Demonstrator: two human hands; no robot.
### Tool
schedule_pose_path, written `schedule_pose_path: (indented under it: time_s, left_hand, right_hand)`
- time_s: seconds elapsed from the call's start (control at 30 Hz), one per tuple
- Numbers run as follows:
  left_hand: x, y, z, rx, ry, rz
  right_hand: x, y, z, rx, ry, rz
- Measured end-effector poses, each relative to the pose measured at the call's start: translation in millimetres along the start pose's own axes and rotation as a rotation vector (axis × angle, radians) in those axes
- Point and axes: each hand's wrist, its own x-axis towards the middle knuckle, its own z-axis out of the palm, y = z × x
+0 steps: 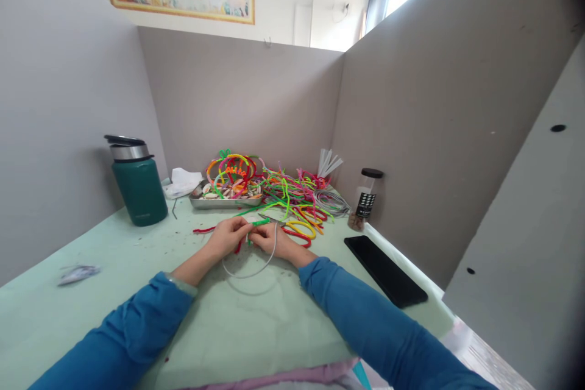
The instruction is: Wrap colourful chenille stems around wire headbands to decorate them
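Note:
My left hand (228, 236) and my right hand (273, 239) meet over the middle of the table, fingers pinched close together. Between them they grip a green pipe cleaner (261, 222), at the upper part of a thin grey-white wire loop (249, 276). The loop hangs down toward me, its lower curve just over the tabletop. A red pipe cleaner (203, 230) sticks out to the left behind my left hand. Scissors with yellow and red handles (301, 230) lie just beyond my right hand. My fingers partly hide where the pipe cleaner meets the wire.
At the back, a metal tray (226, 202) bears small pieces and colourful hoops, beside a heap of pipe cleaners (287, 186). A green bottle (139, 186) stands left. On the right are coiled wire (332, 202), a clear jar (364, 198) and a black phone (385, 270). Partitions surround the table.

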Motion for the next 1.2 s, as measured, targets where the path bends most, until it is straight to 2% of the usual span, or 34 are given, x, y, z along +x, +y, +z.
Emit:
schedule_pose_path:
  time_s: [0.37, 0.87, 1.2]
  left_hand:
    - [-0.6, -0.1, -0.3, 0.001, 0.005, 0.001]
    - [-0.2, -3.6, 1.6, -0.16, 0.001, -0.018]
    - [0.1, -2.7, 2.7, -0.206, -0.026, -0.044]
  right_hand:
    - [-0.3, -0.6, 0.1, -0.028, -0.005, 0.01]
    - [0.2, 2.4, 0.1, -0.033, 0.022, -0.046]
    - [1.7, 4.9, 0.2, 0.092, 0.004, -0.026]
